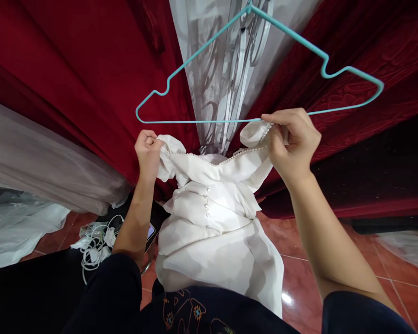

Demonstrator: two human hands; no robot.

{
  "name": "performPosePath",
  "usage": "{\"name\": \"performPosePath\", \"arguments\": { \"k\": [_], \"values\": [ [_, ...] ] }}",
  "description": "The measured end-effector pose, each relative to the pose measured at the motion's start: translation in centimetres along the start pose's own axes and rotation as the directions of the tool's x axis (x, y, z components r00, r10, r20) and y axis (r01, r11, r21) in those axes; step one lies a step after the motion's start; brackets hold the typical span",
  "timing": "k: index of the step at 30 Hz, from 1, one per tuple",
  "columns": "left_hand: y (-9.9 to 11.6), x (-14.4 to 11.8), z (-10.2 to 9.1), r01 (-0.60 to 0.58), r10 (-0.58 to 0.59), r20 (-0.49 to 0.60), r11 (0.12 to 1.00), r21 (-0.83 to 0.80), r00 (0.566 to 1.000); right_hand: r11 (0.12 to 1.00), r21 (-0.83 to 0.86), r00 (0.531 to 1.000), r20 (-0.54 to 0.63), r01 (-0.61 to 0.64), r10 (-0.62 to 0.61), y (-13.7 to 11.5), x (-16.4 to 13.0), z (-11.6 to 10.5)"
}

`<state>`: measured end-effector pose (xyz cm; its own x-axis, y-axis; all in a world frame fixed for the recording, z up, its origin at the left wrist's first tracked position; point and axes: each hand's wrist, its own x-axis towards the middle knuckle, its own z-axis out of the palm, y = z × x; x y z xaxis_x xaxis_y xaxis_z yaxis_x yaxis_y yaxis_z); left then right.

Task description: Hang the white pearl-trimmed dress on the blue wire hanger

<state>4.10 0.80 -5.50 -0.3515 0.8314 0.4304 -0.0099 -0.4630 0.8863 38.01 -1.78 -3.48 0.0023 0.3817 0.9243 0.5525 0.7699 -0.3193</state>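
Fingers of the left hand (148, 150) and right hand (292, 139) pinch the bead-trimmed shoulders of a white satin button-front dress (216, 218), held up just below a turquoise wire hanger (230, 60), before red velvet curtains (73, 69), tangled white charger cables (95, 246) on the red-tiled floor (299, 260).

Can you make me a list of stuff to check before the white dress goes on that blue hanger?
1. Left hand grips one shoulder of the white dress: ok.
2. Right hand pinches the other shoulder: ok.
3. Turquoise hanger hangs above the dress: ok.
4. Hanger hook is secure: cannot tell, out of view.
5. Dress neckline spread open: ok.
6. Dress hem off the floor: cannot tell, hidden.
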Motion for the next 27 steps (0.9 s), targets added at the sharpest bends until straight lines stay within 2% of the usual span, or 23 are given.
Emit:
{"name": "performPosePath", "arguments": {
  "k": [2, 4, 5, 8, 10, 13, 14, 16, 17, 18, 19, 20, 22, 24, 27],
  "values": [
    [0.6, 2.7, -0.5, 0.018, -0.021, -0.086, 0.999, -0.035, 0.996, 1.000, -0.020, 0.999, 0.031, 0.013, -0.012, 0.2, 0.3, -0.5],
    [2.0, 5.3, -0.6, -0.010, 0.003, -0.154, 0.999, -0.044, 0.988, 0.999, -0.036, 0.999, 0.045, 0.025, -0.023, 0.3, 0.5, -0.9],
    [3.0, 6.3, -0.4, -0.036, 0.025, -0.221, 0.998, -0.047, 0.975, 0.999, -0.038, 0.999, 0.044, 0.032, -0.030, 0.2, 0.5, -0.9],
    [6.2, 8.3, 0.6, -0.173, 0.162, -0.218, 0.984, -0.034, 0.962, 0.999, -0.026, 0.999, 0.030, 0.039, -0.038, 0.0, 0.4, -0.8],
    [8.0, 9.3, 1.5, -0.289, 0.284, -0.118, 0.957, -0.025, 0.951, 1.000, -0.020, 0.999, 0.027, 0.019, -0.018, -0.2, 0.4, -0.7],
    [9.3, 11.3, 3.0, -0.449, 0.447, 0.085, 0.894, -0.002, 0.890, 0.999, -0.010, 0.998, 0.044, -0.034, 0.034, -0.4, 0.2, -0.6],
    [9.4, 12.1, 3.4, -0.433, 0.424, 0.167, 0.901, 0.018, 0.890, 0.999, -0.003, 0.998, 0.049, -0.040, 0.040, -0.4, 0.2, -0.6],
    [9.2, 13.4, 4.2, -0.270, 0.232, 0.303, 0.959, 0.088, 0.924, 1.000, 0.005, 0.999, 0.049, -0.022, 0.021, -0.5, 0.2, -0.7],
    [9.0, 13.6, 4.7, -0.178, 0.131, 0.335, 0.977, 0.114, 0.933, 1.000, 0.003, 0.999, 0.043, -0.003, 0.003, -0.5, 0.2, -0.8],
    [8.9, 13.3, 5.2, -0.122, 0.073, 0.346, 0.985, 0.121, 0.936, 1.000, -0.005, 0.999, 0.042, 0.009, -0.009, -0.6, 0.2, -0.8],
    [8.7, 12.6, 5.7, -0.121, 0.080, 0.335, 0.987, 0.103, 0.939, 1.000, -0.015, 0.999, 0.043, 0.015, -0.015, -0.6, 0.2, -0.9],
    [8.6, 11.4, 6.4, -0.187, 0.160, 0.295, 0.980, 0.063, 0.942, 1.000, -0.023, 0.999, 0.046, 0.014, -0.013, -0.7, 0.2, -0.9],
    [8.4, 8.2, 7.9, -0.324, 0.305, 0.281, 0.946, 0.024, 0.910, 1.000, -0.026, 0.999, 0.053, 0.001, 0.000, -0.7, 0.2, -0.9],
    [8.3, 4.8, 9.2, -0.382, 0.345, 0.335, 0.923, 0.048, 0.877, 1.000, -0.011, 0.998, 0.053, -0.013, 0.014, -0.6, 0.1, -0.8],
    [8.0, 0.9, 10.4, -0.421, 0.343, 0.414, 0.900, 0.112, 0.843, 1.000, 0.004, 0.999, 0.041, -0.025, 0.025, -0.3, 0.0, -0.5]
  ]
}}
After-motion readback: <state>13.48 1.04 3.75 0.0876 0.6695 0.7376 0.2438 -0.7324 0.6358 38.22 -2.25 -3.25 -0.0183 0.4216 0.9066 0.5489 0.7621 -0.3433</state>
